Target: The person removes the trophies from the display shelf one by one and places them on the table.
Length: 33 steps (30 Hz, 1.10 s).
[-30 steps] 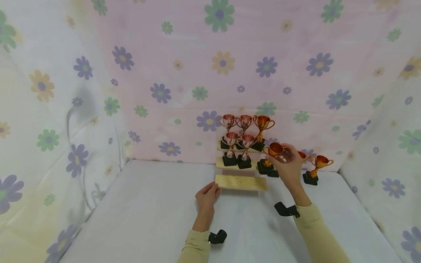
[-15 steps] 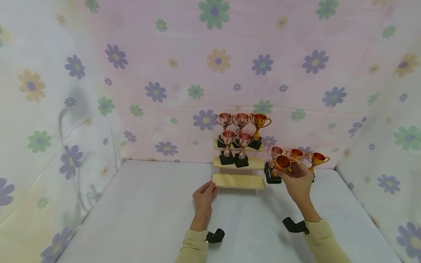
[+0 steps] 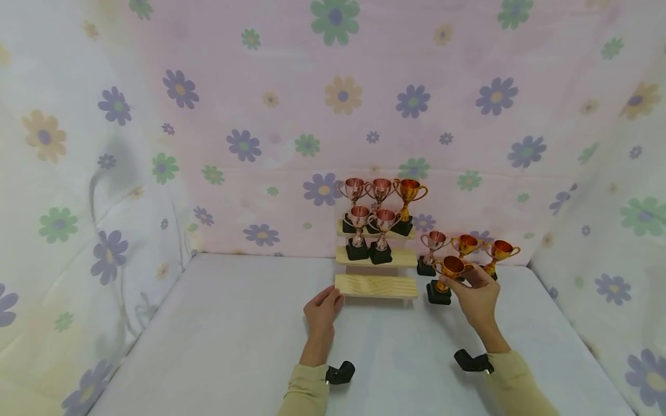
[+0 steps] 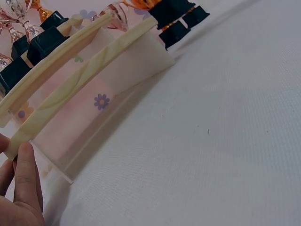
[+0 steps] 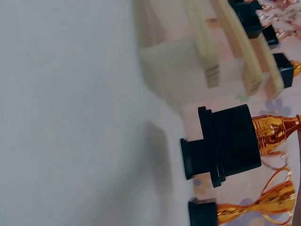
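Observation:
My left hand (image 3: 321,315) pinches the left end of the lowest step of a three-tier wooden display stand (image 3: 377,286); the left wrist view shows thumb and fingers around that corner. My right hand (image 3: 476,294) holds a gold trophy cup (image 3: 451,267) by its upper part, to the right of the stand. Its black base (image 5: 233,141) is seen over the table in the right wrist view. On the top tier stand two rose-gold trophies (image 3: 355,189) and one gold trophy (image 3: 410,190). Two more rose-gold trophies (image 3: 384,221) are on the middle tier. The lowest step is bare.
Behind the held cup, a rose-gold trophy (image 3: 433,240) and two gold trophies (image 3: 467,244) stand on the white table (image 3: 234,323), partly hidden by the right hand. A flower-print cloth (image 3: 281,133) encloses the back and sides.
My right hand has carried the gold trophy cup rightward and down, from beside the middle tier to in front of the trophies on the table. The left hand keeps its hold on the step.

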{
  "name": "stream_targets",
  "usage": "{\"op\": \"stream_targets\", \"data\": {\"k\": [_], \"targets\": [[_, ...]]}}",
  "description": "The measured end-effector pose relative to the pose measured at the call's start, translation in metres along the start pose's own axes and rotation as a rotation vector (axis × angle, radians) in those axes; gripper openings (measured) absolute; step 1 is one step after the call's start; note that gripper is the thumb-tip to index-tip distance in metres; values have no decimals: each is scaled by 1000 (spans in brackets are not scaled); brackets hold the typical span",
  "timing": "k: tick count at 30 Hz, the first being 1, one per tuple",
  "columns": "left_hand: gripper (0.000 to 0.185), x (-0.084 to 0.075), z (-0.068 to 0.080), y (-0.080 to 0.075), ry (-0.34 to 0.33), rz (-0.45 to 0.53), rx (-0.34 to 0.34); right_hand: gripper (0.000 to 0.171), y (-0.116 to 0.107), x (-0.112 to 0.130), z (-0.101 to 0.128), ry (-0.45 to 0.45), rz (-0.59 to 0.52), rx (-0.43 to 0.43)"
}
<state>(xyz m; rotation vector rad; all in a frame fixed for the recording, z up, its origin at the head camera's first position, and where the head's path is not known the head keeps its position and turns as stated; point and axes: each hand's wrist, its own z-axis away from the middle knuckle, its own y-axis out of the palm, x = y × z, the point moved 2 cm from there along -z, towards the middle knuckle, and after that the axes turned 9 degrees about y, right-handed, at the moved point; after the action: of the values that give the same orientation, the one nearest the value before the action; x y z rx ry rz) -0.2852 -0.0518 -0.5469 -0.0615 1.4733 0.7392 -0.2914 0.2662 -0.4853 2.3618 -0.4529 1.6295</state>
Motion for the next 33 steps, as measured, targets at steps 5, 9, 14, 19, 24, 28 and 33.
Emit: {"op": "stream_targets", "data": {"k": [5, 9, 14, 19, 24, 28, 33], "targets": [[28, -1, 0, -1, 8, 7, 3, 44, 1, -20, -9, 45, 84, 22], [27, -1, -1, -1, 18, 23, 0, 47, 4, -26, -18, 75, 125, 65], [26, -1, -1, -1, 37, 43, 20, 46, 9, -21, -23, 108, 182, 92], [26, 1, 0, -2, 23, 29, 21, 48, 11, -31, -33, 106, 214, 129], [27, 1, 1, -3, 14, 29, 28, 48, 11, -46, -41, 100, 268, 140], [26, 3, 0, -3, 10, 20, 29, 49, 12, -39, -38, 118, 278, 148], [26, 4, -2, -3, 13, 12, 31, 46, 18, -15, -28, 134, 286, 133]]}}
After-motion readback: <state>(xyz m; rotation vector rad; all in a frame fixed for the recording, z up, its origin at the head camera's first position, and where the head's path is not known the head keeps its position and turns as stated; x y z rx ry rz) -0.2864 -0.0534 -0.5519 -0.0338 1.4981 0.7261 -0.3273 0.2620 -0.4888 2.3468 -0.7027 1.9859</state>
